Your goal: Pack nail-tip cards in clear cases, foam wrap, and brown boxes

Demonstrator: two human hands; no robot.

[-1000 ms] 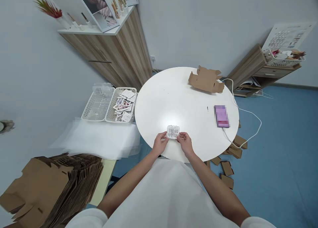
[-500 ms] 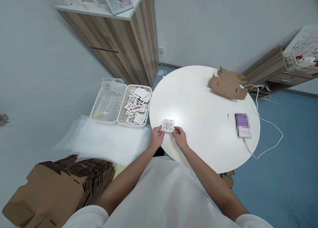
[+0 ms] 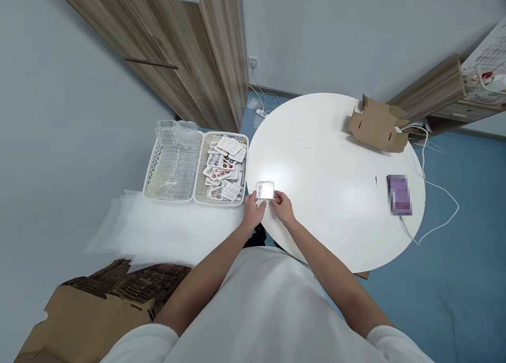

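Observation:
A small clear plastic case [image 3: 265, 190] is held over the near left edge of the round white table [image 3: 328, 168]. Glare on its lid hides most of what lies inside. My left hand [image 3: 253, 211] grips its left side, with the thumb at the near edge. My right hand [image 3: 283, 207] pinches its right side with bent fingers. Left of the hands stands a white basket [image 3: 196, 192] heaped with printed cards [image 3: 223, 168]. Another white basket [image 3: 148, 178] beside it holds clear plastic cases [image 3: 177, 152].
An unfolded brown cardboard box [image 3: 377, 126] lies at the table's far right. Nearer is a purple, partly pixelated item [image 3: 399, 194] with a white cable [image 3: 443, 194]. White translucent sheets [image 3: 177, 226] and stacked flat cardboard [image 3: 98, 315] are at the left. A wooden cabinet [image 3: 190, 52] stands behind the baskets.
The case is tilted differently, so bright glare now covers the lid where small pale shapes showed before. Both hands still hold it. The whole view has shifted slightly.

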